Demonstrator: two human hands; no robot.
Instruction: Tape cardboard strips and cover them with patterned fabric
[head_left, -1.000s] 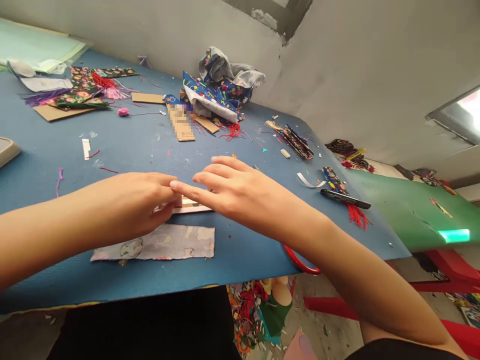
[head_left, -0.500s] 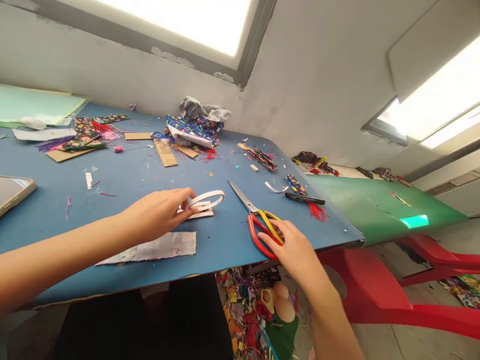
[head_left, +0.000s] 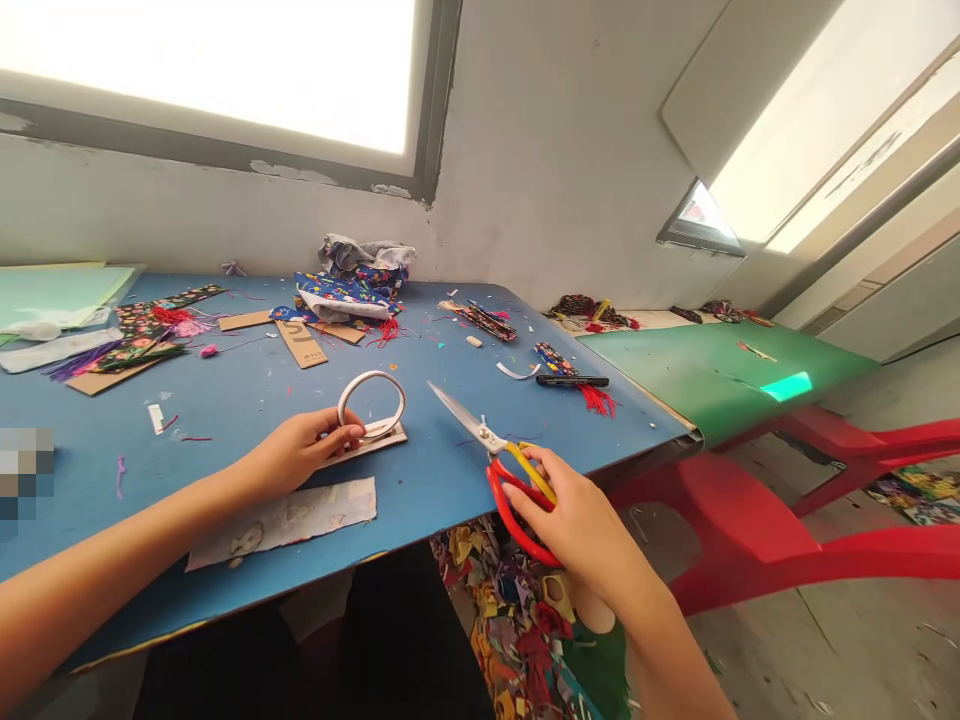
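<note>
My left hand (head_left: 319, 445) pinches the lower edge of a white tape roll (head_left: 402, 402), which stands upright on its rim. Beneath the roll lies a flat cardboard strip (head_left: 391, 437) with pale tape on it, partly hidden by the fingers. A pale patterned fabric piece (head_left: 322, 513) is flat on the table, just in front of that hand. In my right hand (head_left: 562, 505) are scissors (head_left: 489, 437) with red and yellow handles. Their blades are nearly closed and point away to the left, over the blue table (head_left: 262, 420).
Crumpled floral fabric (head_left: 349, 290), cardboard pieces (head_left: 301, 345) and tassels lie toward the wall. A black pen (head_left: 574, 381) and a red-tasselled bookmark (head_left: 553, 358) are near the right edge. Red chairs (head_left: 727, 500) stand by a green table (head_left: 705, 370). Fabric scraps (head_left: 495, 600) fill the space below.
The tape roll has been tilted up to a more upright stance. My right hand has closed around the scissors' handles and raised them slightly. The view has shifted.
</note>
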